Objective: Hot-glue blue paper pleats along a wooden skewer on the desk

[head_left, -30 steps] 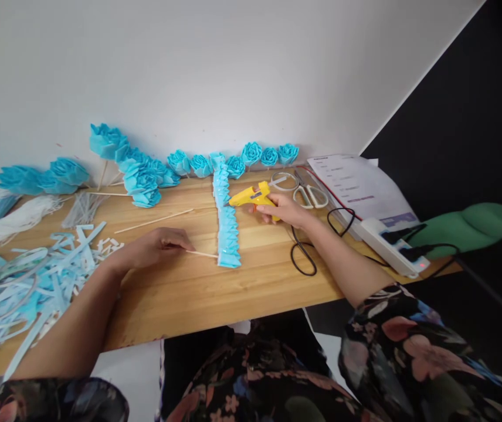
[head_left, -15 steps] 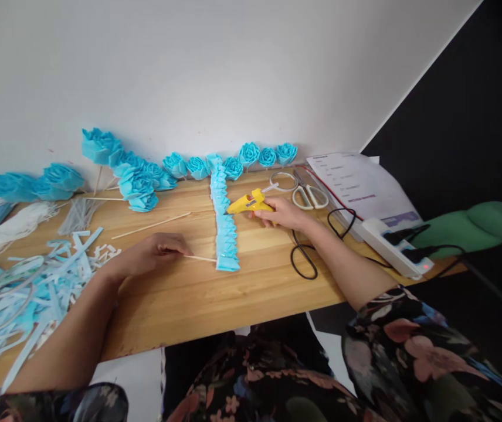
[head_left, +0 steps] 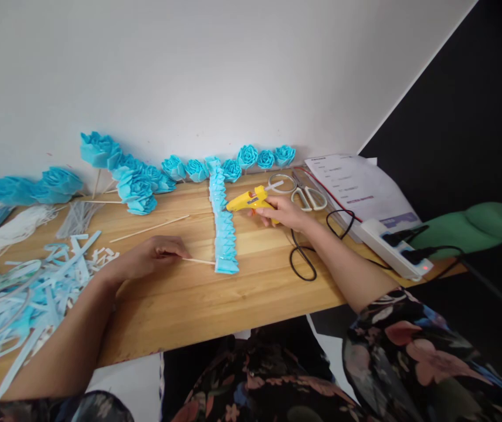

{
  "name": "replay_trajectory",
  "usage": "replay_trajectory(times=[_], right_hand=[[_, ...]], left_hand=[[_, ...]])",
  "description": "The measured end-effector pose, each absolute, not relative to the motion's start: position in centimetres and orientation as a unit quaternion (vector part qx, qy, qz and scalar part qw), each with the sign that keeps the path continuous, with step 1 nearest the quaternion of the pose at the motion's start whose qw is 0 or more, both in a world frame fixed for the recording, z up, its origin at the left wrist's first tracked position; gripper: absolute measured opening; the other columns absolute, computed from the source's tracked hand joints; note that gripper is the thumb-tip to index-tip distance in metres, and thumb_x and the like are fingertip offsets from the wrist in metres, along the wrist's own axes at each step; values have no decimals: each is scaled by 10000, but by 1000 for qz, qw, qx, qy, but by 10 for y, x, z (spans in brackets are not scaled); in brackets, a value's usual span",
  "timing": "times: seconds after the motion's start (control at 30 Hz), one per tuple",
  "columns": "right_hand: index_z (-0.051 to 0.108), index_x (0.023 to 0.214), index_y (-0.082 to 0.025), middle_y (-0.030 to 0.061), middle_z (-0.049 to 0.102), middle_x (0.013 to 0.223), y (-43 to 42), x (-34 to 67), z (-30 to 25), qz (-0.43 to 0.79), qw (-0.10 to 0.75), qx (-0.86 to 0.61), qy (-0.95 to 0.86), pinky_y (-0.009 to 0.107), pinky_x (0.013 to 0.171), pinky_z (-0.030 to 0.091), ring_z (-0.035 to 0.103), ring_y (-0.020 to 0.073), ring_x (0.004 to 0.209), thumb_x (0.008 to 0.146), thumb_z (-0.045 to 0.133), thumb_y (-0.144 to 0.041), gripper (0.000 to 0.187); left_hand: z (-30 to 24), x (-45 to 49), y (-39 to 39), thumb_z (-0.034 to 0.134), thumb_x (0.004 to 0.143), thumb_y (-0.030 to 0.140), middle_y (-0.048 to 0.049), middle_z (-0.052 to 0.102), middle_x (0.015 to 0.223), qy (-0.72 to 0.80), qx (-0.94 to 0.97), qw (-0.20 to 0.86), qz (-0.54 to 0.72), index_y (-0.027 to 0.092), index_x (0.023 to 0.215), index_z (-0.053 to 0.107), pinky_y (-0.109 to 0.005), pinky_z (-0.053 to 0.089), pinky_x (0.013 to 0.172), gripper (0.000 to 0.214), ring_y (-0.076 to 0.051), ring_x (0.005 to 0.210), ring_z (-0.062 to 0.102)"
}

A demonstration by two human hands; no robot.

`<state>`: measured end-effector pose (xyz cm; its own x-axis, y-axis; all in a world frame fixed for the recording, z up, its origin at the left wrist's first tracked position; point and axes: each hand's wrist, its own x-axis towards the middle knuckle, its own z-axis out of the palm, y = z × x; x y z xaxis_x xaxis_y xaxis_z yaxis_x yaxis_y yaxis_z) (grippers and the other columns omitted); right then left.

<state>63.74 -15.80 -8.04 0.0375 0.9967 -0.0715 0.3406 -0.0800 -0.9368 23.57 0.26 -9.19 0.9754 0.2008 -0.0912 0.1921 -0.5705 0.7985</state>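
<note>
My left hand (head_left: 160, 253) pinches a thin wooden stick (head_left: 200, 261), whose far end meets the near end of a long pleated blue paper strip (head_left: 224, 234). The strip runs across the table toward the wall. Wrapped round a yellow glue gun (head_left: 251, 200), my right hand (head_left: 284, 212) holds it with the nozzle against or just above the strip's right edge; I cannot tell which. A clear glue stick pokes out of the gun's back. Several blue paper flowers (head_left: 136, 190) lie beyond, along the wall.
Scissors (head_left: 308, 196) lie right of the glue gun, whose black cable (head_left: 304, 266) loops near a white power strip (head_left: 394, 249). Printed papers (head_left: 356, 181) rest behind it. Blue paper scraps (head_left: 53, 287) cover the left side. A loose wooden stick (head_left: 149, 228) lies beyond my left hand.
Both hands keep their grips. The glue gun's nozzle has shifted very slightly along the strip toward the wall; the view has also moved a little.
</note>
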Motion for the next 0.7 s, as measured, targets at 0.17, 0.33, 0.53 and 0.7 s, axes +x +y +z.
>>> replay_trajectory(times=[0.17, 0.33, 0.53, 0.7], right_hand=[[830, 1102, -153, -8, 702, 668, -157, 636, -85, 372, 348, -621, -596, 291, 610, 423, 585, 172, 612, 927, 768, -636, 518], [824, 1125, -147, -1, 719, 677, -156, 638, -86, 367, 330, -622, -607, 293, 629, 447, 602, 176, 615, 966, 733, -605, 494], [808, 1118, -149, -8, 703, 664, -156, 638, -87, 354, 332, -621, -616, 296, 660, 454, 613, 187, 632, 986, 704, -596, 477], [803, 1109, -161, -5, 710, 674, -156, 638, -88, 356, 333, -619, -616, 299, 671, 451, 615, 194, 642, 992, 712, -603, 466]], left_hand=[[-88, 237, 1, 615, 1221, 643, -153, 832, 1092, 116, 885, 451, -1, 172, 1147, 907, -333, 623, 949, 560, -251, 1006, 774], [-84, 237, -2, 627, 1219, 606, -151, 828, 1088, 116, 888, 445, 0, 172, 1137, 904, -324, 616, 929, 521, -246, 993, 765], [-83, 237, -5, 654, 1194, 526, -122, 802, 1021, 138, 895, 425, 1, 176, 1076, 870, -306, 599, 901, 428, -225, 925, 740], [-83, 236, -7, 691, 1143, 440, -103, 781, 1020, 161, 888, 430, 11, 182, 1075, 833, -285, 598, 844, 302, -211, 892, 722]])
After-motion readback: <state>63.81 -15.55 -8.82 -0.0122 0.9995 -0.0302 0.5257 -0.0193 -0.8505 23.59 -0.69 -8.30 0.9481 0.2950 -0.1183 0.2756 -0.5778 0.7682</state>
